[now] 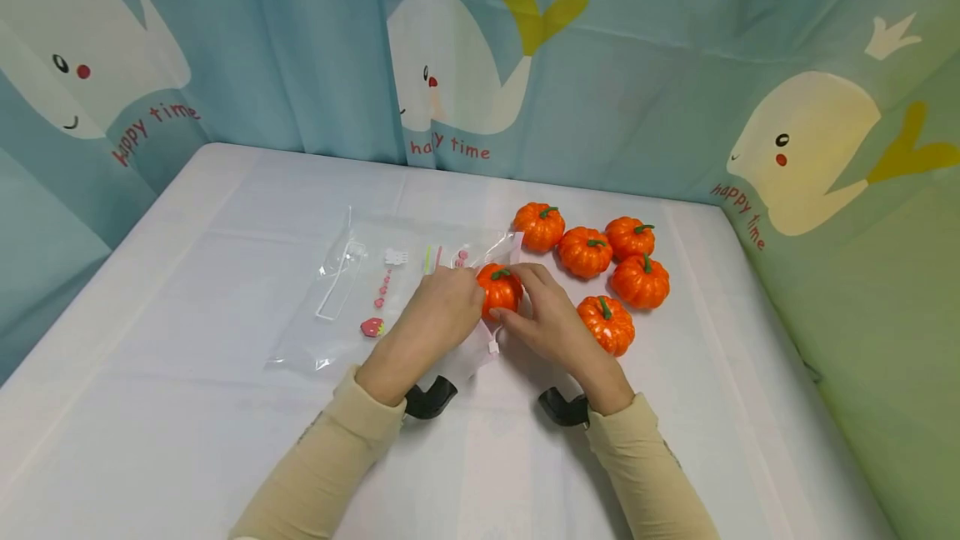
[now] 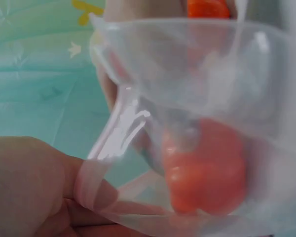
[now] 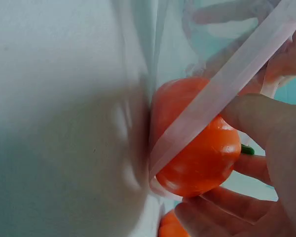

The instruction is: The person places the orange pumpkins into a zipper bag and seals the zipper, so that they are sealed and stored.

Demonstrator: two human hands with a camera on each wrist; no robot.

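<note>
A clear zip bag [image 1: 341,348] with pink edging and small strawberry and heart prints lies flat on the table. My left hand [image 1: 442,302] is at its right-hand opening, pinching the bag's edge between thumb and fingers, as the left wrist view shows. My right hand [image 1: 553,319] grips a small orange toy pumpkin [image 1: 498,294] with a green stem, thumb on one side and fingers on the other. In the right wrist view the pumpkin [image 3: 202,158] is partly inside the bag mouth, with the pink strip [image 3: 227,84] crossing over it.
Several more orange pumpkins [image 1: 585,252] stand grouped on the white table [image 1: 187,440] right of the bag. The closest one [image 1: 606,325] is just beside my right hand. A blue-green curtain [image 1: 637,90] with whale prints hangs behind the table and along its sides.
</note>
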